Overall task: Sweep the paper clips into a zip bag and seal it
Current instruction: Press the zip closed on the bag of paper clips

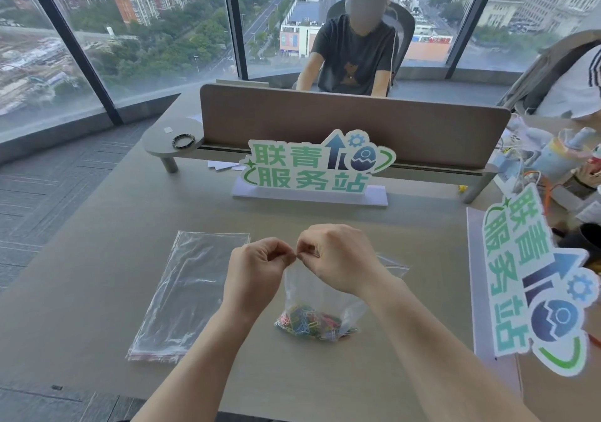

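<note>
A clear zip bag (312, 294) hangs upright over the grey table (130, 213), its bottom resting on the surface. A heap of coloured paper clips (309, 322) lies inside at the bottom. My left hand (257, 268) and my right hand (338, 255) pinch the bag's top edge, fingertips touching each other at the middle. Part of the top strip sticks out to the right behind my right wrist. Whether the zip is closed is hidden by my fingers.
A stack of spare clear zip bags (192, 294) lies flat to the left. A green sign (312, 168) stands ahead by a brown divider (354, 122); another sign (536, 285) lies on the right. A person sits across the desk. Clutter fills the far right.
</note>
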Action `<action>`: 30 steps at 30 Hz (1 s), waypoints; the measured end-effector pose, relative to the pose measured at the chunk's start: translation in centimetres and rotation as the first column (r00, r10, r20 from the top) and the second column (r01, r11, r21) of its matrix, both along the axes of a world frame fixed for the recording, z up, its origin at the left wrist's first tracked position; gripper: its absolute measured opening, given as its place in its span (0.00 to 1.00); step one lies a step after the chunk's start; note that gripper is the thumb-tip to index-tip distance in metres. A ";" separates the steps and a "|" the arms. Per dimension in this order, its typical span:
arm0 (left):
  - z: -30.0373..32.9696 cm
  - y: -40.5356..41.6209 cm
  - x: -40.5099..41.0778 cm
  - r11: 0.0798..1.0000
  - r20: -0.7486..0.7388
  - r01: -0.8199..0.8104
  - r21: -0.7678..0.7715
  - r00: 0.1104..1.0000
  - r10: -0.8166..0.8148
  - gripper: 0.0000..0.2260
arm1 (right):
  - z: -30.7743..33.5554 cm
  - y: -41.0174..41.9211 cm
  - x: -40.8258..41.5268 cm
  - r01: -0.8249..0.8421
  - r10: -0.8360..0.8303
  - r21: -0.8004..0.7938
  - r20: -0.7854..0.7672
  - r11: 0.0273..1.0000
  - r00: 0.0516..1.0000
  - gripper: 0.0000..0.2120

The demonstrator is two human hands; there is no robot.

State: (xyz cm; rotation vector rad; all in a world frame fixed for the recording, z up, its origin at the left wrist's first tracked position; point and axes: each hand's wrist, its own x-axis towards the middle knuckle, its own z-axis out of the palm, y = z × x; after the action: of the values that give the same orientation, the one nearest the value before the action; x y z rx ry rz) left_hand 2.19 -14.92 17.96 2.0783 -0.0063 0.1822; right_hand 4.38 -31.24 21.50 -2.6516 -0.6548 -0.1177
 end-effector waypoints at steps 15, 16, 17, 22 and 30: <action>-1.1 -0.3 0.2 0.998 0.071 -0.062 -0.007 0.996 0.062 0.10 | -0.7 -3.0 -0.6 0.096 -0.096 0.012 -0.015 0.995 0.995 0.04; -1.1 -0.4 0.3 0.998 0.073 -0.064 -0.009 0.995 0.064 0.10 | -0.7 -3.3 -0.6 0.101 -0.101 0.009 -0.014 0.995 0.995 0.04; -1.2 -0.4 0.3 0.998 0.073 -0.066 -0.012 0.995 0.067 0.10 | -0.8 -3.6 -0.7 0.105 -0.104 0.007 -0.014 0.994 0.994 0.04; -1.7 0.1 0.6 0.995 0.081 -0.099 -0.022 0.992 0.100 0.10 | -1.1 -5.4 -0.9 0.148 -0.148 -0.004 -0.011 0.989 0.989 0.03; -2.1 0.2 1.1 0.994 0.098 -0.104 -0.019 0.990 0.106 0.10 | -1.4 -7.8 -1.4 0.199 -0.198 0.012 -0.010 0.980 0.980 0.03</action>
State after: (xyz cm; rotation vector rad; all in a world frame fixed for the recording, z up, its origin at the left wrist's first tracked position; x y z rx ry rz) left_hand 3.28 -14.73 15.85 2.0554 0.0441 0.3490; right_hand 3.00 -39.01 20.08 -2.6978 -0.3833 -0.1658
